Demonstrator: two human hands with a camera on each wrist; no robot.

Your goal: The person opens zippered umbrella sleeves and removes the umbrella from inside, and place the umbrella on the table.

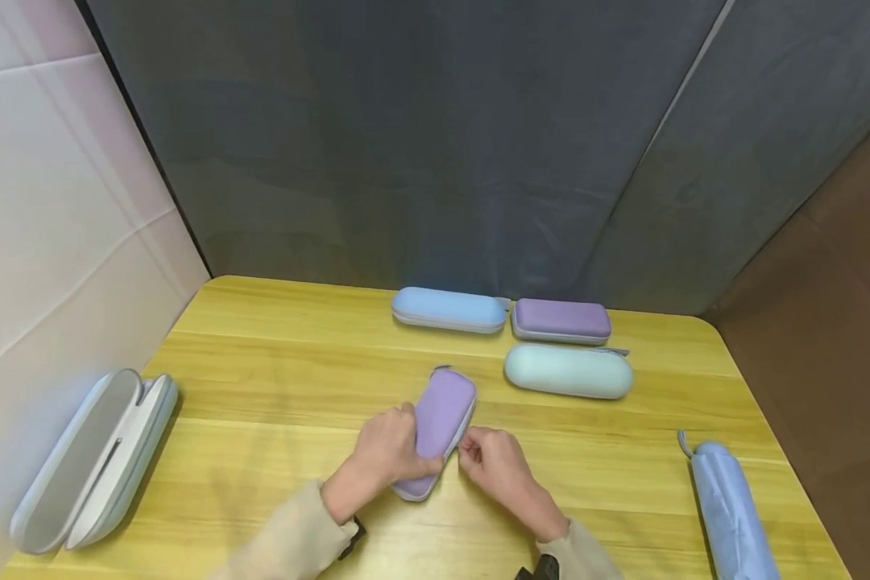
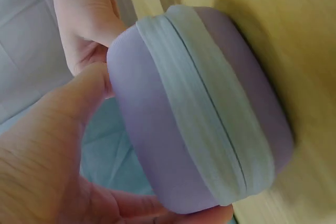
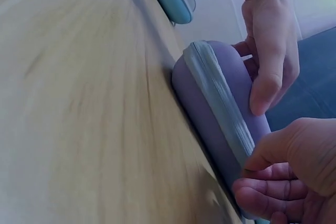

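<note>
A purple zippered hard case [image 1: 441,412] lies at a slant on the wooden table, its far end pointing away. My left hand [image 1: 386,449] grips it from the left, thumb along the near part of the top and fingers over the far side. On the right side, my right hand [image 1: 498,467] has thumb and forefinger pinched together at the pale grey zipper band [image 3: 224,108]. The zipper pull itself is hidden by those fingertips. The band runs closed around the near end of the case [image 2: 144,124] in the left wrist view.
Behind stand a blue case [image 1: 448,308], a darker purple case [image 1: 561,319] and a mint case [image 1: 569,370]. An opened pale blue case [image 1: 119,467] lies at the left edge, against a white wall sheet. At the right lies a folded blue umbrella [image 1: 732,511].
</note>
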